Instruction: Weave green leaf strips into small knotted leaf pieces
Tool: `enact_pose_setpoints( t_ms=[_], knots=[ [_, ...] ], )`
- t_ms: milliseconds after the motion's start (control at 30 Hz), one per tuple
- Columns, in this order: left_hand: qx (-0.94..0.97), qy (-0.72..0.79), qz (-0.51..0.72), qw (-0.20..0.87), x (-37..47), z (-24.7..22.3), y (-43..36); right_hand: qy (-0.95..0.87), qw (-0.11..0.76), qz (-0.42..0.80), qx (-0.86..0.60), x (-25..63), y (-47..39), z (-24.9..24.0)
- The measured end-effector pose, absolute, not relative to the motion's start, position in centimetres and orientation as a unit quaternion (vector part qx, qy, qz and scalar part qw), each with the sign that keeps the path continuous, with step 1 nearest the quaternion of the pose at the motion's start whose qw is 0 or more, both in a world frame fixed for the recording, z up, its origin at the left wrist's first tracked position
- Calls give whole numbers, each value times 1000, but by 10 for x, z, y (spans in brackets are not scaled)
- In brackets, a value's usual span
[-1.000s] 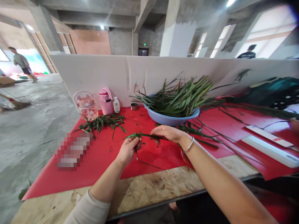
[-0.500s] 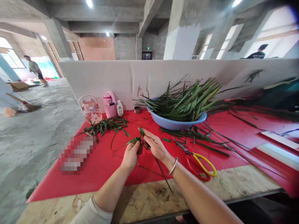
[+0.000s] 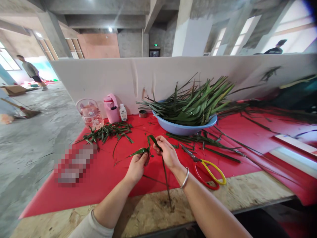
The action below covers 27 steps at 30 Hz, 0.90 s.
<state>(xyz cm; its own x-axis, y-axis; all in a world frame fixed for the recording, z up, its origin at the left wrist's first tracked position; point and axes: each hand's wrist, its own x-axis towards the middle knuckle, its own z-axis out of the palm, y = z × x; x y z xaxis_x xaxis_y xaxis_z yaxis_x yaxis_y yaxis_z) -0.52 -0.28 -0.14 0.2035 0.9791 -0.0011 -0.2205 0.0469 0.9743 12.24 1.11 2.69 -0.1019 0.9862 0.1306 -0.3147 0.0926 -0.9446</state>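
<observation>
My left hand [image 3: 137, 166] pinches a folded green leaf piece [image 3: 138, 152] whose pointed end sticks out to the left. A green leaf strip [image 3: 153, 138] arches up from that piece and over to my right hand [image 3: 168, 152], whose fingers are closed on it. The two hands are slightly apart above the red cloth. A long thin strand hangs below my right hand to the board edge. Scissors [image 3: 198, 161] with one red and one yellow handle lie open to the right of my right hand.
A blue basin [image 3: 184, 129] heaped with long leaves stands behind. Leaf scraps [image 3: 109, 132] lie at left, near a clear pink jug [image 3: 92, 116], a pink bottle holder [image 3: 111, 110] and a white bottle [image 3: 123, 113]. A white panel [image 3: 104, 79] borders the table. Two people are farther off.
My right hand has moved away from my left, and the strip between them now shows as an arch. The view has shifted a little. The person at far left has turned slightly.
</observation>
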Motion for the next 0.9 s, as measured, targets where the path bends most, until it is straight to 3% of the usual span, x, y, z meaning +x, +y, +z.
enact_pose_setpoints(
  t_ms=[333,667,900],
  knots=[
    [507,378,476,611,-3,3,-8,-368,518,708,-309,121,12,19],
    [502,364,452,641,-3,0,-8,-390,466,738,-295,132,14,18],
    [457,359,460,672,-3,1,-7,-335,559,677,-342,116,13,15]
  ],
)
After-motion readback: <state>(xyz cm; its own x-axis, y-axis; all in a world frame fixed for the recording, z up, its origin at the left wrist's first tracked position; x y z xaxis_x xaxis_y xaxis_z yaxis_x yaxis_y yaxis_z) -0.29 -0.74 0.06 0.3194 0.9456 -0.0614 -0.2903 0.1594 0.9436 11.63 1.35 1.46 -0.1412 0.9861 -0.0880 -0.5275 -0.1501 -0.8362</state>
